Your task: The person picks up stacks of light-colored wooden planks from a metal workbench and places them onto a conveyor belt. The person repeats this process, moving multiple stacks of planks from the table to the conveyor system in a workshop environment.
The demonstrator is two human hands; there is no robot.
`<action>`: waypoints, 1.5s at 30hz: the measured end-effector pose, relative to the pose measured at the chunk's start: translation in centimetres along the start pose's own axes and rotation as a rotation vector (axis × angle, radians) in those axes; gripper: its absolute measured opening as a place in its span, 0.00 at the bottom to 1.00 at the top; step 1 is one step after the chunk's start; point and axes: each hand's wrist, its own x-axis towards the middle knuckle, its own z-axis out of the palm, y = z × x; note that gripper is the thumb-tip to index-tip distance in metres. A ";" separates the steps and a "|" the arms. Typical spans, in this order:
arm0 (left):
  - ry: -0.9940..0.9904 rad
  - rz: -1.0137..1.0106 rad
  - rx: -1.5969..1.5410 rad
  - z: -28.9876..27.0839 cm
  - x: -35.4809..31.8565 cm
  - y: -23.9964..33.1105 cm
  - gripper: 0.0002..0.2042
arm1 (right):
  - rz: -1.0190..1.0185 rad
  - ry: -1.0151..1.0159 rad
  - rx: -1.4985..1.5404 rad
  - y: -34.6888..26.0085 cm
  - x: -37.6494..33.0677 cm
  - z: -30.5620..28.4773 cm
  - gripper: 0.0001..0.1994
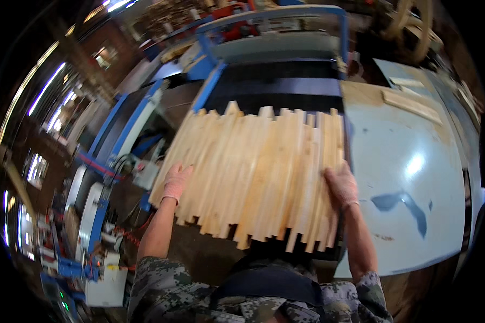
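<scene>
A wide row of pale wooden strips (253, 172) lies side by side in front of me, their ends uneven at the near and far sides. My left hand (176, 183), in a pinkish glove, rests on the strips near the row's left side, fingers stretched and slightly apart. At the right edge, my gloved right hand (341, 185) grips the outer strips, its thumb on top and the other fingers partly hidden along the side. Beneath the far ends runs the dark belt (275, 70) of a blue-framed machine.
On the right stands a pale blue-grey table (415, 177) with wet-looking dark patches and a loose board (412, 106) on it. A blue frame bar (275, 12) arches over the belt's far end. Left are a blue-edged conveyor (118, 124) and a red coiled hose (128, 235).
</scene>
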 end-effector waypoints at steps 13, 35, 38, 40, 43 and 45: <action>-0.056 -0.185 0.389 -2.3 -0.1 -15.1 0.33 | 0.093 0.118 0.339 9.2 -7.4 0.6 0.28; -0.217 -0.505 -0.553 -0.2 18.3 -12.5 0.41 | -0.279 0.066 -0.261 6.0 -2.9 -3.0 0.33; -0.194 -0.474 -0.549 1.0 22.3 -10.4 0.41 | -0.265 0.052 -0.263 4.6 -2.5 -3.1 0.36; -0.184 -0.455 -0.550 2.3 23.8 -9.9 0.42 | -0.235 0.026 -0.296 4.4 -3.0 -3.7 0.38; -0.176 -0.428 -0.555 2.6 24.8 -10.4 0.42 | -0.229 0.008 -0.268 4.4 -3.3 -4.0 0.38; -0.198 -0.432 -0.577 2.0 24.8 -11.5 0.41 | -0.245 0.015 -0.248 4.9 -3.3 -3.6 0.38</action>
